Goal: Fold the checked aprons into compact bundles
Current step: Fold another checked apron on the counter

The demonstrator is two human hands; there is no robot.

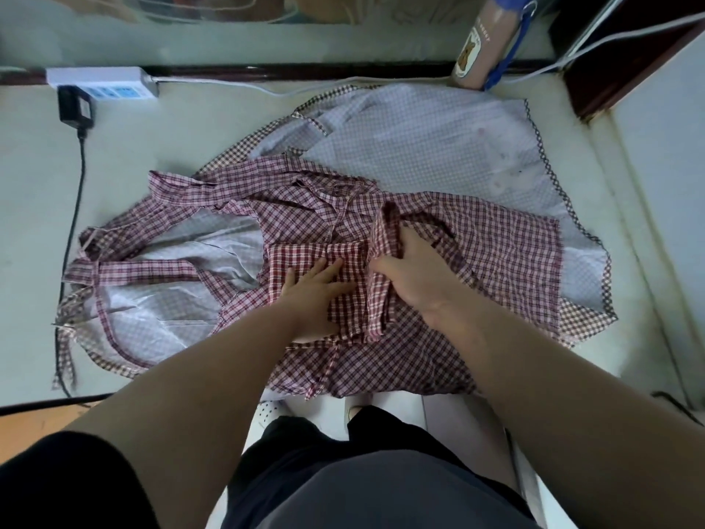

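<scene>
The checked apron [496, 246] lies spread at the worktop's [152, 154] front edge. The left grip [316, 295] presses flat on its folded middle; just beside, the right grip [416, 273] clutches its strap [377, 303].

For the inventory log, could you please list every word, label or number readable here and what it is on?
Nothing is legible.
Bear label on the brown bottle: small print along its edge, too blurred to read.
Blue panels on the white power strip: too blurred to read.
Red checked apron: no text.
</scene>
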